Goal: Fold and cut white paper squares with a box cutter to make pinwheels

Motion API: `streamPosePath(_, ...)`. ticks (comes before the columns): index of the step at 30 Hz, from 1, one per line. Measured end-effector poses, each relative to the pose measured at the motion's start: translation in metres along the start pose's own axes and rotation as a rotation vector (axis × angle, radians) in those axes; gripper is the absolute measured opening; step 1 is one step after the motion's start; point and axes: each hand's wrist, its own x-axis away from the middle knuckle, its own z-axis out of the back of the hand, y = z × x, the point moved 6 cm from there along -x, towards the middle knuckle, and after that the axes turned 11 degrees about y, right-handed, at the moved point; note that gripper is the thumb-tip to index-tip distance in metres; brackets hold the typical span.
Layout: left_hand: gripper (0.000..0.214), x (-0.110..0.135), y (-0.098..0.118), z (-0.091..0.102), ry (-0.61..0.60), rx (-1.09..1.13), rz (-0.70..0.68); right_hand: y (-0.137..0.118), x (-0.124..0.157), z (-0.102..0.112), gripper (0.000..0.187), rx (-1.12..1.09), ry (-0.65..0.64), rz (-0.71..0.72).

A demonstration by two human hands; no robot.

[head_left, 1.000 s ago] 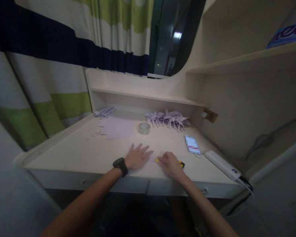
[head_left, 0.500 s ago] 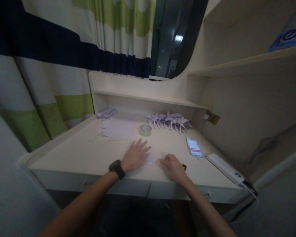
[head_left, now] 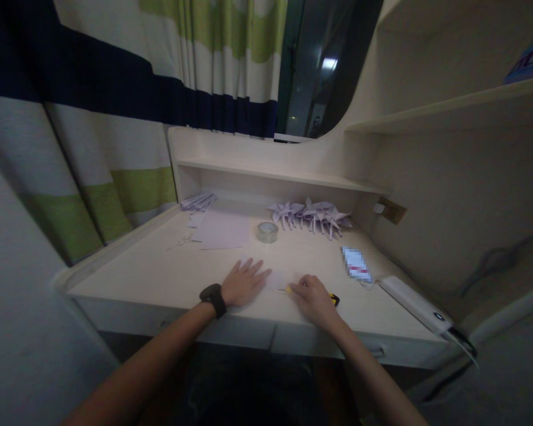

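My left hand [head_left: 244, 281], with a black watch on its wrist, lies flat and open on a small pale paper sheet [head_left: 278, 278] near the front of the desk [head_left: 160, 272]. My right hand [head_left: 313, 297] is closed around a yellow-and-black utility knife [head_left: 334, 299], whose tip touches the sheet's right edge. The light is dim, so the blade is hard to make out.
A roll of clear tape [head_left: 267, 232] stands behind the hands. Left of it lie pale paper sheets [head_left: 224, 231] and strips [head_left: 198, 202]. Several folded paper pinwheels [head_left: 311, 215] line the back. A phone [head_left: 356, 264] and white power bank [head_left: 415, 304] lie at right.
Both hands have stayed on the sheet, and the right hand with the knife has shifted only slightly. The view has drifted a little, so the desk sits further right in it.
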Motion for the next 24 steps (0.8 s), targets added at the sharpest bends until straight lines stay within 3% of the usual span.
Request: streamPosePath(24,0.052,0.0,-0.005,-0.007,0.011,0.002,0.01,-0.009,0.002,0.007,0.022,-0.093,-0.031,0.087)
